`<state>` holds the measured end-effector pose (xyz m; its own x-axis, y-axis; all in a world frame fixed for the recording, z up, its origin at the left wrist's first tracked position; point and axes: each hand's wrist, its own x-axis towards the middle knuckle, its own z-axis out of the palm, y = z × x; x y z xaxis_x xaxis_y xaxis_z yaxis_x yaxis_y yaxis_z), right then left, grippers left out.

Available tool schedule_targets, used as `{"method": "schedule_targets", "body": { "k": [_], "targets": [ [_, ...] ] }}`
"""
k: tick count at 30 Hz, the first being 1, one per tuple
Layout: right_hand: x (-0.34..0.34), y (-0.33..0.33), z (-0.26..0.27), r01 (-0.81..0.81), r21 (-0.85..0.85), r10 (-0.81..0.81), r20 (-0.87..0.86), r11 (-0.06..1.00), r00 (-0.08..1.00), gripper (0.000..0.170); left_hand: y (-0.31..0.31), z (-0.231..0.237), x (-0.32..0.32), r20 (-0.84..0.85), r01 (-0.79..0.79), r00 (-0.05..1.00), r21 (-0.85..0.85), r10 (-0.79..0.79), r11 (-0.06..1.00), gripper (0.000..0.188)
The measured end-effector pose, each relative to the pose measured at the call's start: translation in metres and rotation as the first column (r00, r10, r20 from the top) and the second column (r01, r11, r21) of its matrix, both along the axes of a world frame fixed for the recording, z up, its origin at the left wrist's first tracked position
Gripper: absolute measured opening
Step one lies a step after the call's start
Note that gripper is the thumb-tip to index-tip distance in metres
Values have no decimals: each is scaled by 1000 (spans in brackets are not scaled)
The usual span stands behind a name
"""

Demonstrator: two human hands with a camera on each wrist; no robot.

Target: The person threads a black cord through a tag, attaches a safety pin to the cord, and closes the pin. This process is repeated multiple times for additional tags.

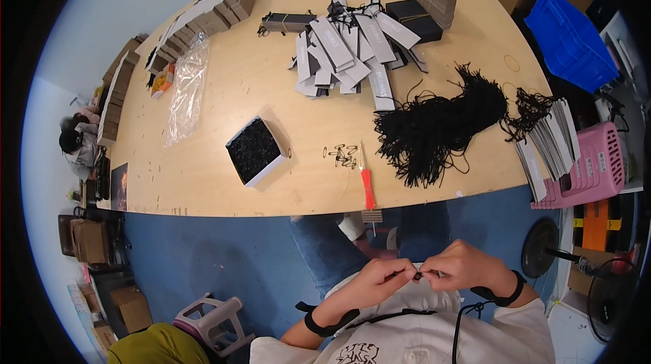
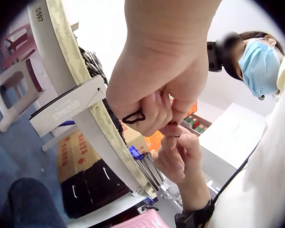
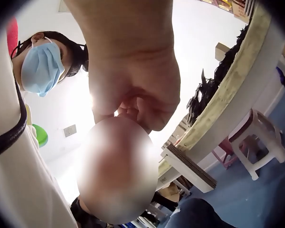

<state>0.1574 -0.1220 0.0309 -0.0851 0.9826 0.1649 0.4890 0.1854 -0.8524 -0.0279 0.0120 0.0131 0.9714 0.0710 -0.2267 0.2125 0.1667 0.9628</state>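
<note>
In front of the person's body, below the table's near edge, the left hand (image 1: 381,284) and right hand (image 1: 465,266) meet at the fingertips. Between them they pinch a small piece of black cord (image 1: 418,276). A loop of the cord (image 2: 134,117) shows against the curled left fingers in the left wrist view. The right hand (image 2: 179,154) meets the left fingertips from below there. Fingers hide most of the cord. On the table ahead lie a red-handled tool (image 1: 367,189) with a thin tip and several small metal-looking clips (image 1: 341,156).
A white box (image 1: 281,160) of small black pieces stands left of the clips. A black cord bundle (image 1: 444,127) lies to the right, with a pile of printed tags (image 1: 333,44) behind. More tags (image 1: 555,140) lie by a pink basket (image 1: 612,160). One tag (image 2: 69,107) juts past the table edge.
</note>
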Motion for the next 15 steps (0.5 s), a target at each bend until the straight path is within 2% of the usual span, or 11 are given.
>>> {"method": "schedule_targets", "body": {
  "k": [2,4,5,7,15],
  "targets": [
    [2,0,2,7,-2,-7,5,1000,1000,9,-2,-3,-1,-22,8,1000,7,-8,1000,15],
    [2,0,2,14,-4,-14,8,1000,1000,7,-7,-10,-2,50,-86,995,-25,87,996,17],
    [1,0,3,27,0,-27,9,1000,1000,7,-8,-9,-3,51,-84,995,-24,86,996,17],
    [1,-1,3,42,5,-42,10,999,999,7,-7,1,-2,-12,-103,995,47,103,994,15],
    [2,-2,3,64,20,-65,76,998,995,7,-14,-1,1,-100,-223,970,-7,221,975,13]
  ]
}}
